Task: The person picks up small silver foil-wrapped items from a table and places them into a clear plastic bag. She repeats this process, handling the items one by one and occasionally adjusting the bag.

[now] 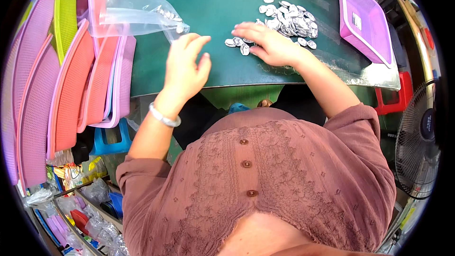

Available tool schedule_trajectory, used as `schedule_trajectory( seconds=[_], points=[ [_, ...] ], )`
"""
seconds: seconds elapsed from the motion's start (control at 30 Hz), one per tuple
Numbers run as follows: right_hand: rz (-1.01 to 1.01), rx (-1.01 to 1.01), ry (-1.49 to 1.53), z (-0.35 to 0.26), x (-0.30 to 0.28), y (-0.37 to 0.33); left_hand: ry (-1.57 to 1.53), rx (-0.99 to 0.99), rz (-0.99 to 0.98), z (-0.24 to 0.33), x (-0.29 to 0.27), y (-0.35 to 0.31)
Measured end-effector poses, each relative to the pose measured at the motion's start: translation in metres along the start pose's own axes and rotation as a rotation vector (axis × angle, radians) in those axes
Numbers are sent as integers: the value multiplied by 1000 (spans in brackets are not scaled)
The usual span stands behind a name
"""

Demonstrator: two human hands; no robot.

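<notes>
Small silvery oval pieces [294, 18] lie heaped on the green tabletop [213, 9]. Several loose silvery pieces [240, 42] have been separated from the heap and lie by the fingertips of my right hand [271, 45]. That hand is palm down at the heap's near-left edge, fingers stretched out and thumb apart. To the left, my left hand [186, 64] hovers near the table's front edge with thumb and fingers apart and nothing visible between them. Just beyond it lies a clear plastic bag [130, 7], with more silvery pieces inside near its mouth.
Pink, purple, coral and green plastic baskets [71, 85] are stacked on their sides at the left. A purple basket [365, 21] stands at the table's right end. A red stool [400, 92] and a black fan [417, 137] are at the right, a blue stool [111, 140] at the left.
</notes>
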State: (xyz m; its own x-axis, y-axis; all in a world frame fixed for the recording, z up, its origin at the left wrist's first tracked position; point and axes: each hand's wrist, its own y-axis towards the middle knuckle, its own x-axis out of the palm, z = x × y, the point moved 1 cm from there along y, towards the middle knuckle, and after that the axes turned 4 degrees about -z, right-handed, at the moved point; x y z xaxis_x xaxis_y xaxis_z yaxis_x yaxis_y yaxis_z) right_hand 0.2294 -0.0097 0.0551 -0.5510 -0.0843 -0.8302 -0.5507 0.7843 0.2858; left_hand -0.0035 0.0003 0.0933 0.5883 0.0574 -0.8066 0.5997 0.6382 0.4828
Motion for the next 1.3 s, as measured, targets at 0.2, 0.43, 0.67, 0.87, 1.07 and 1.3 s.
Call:
schedule_trajectory(
  seconds=[0.2,0.43,0.67,0.87,1.07,1.3],
  points=[
    [71,264,-296,3,11,-7,-92,-112,-228,-16,53,16],
    [92,142,-146,-2,12,-7,18,-163,-317,-15,62,28],
    [78,119,-205,-13,25,-2,-64,-214,-377,-19,59,22],
    [143,85,-144,-12,22,-4,-144,-203,-277,-17,59,17],
    [232,79,-127,-17,20,-8,-123,-293,-422,-20,59,23],
    [247,86,-76,-20,19,-14,-167,-393,-456,-10,54,24]
  ],
)
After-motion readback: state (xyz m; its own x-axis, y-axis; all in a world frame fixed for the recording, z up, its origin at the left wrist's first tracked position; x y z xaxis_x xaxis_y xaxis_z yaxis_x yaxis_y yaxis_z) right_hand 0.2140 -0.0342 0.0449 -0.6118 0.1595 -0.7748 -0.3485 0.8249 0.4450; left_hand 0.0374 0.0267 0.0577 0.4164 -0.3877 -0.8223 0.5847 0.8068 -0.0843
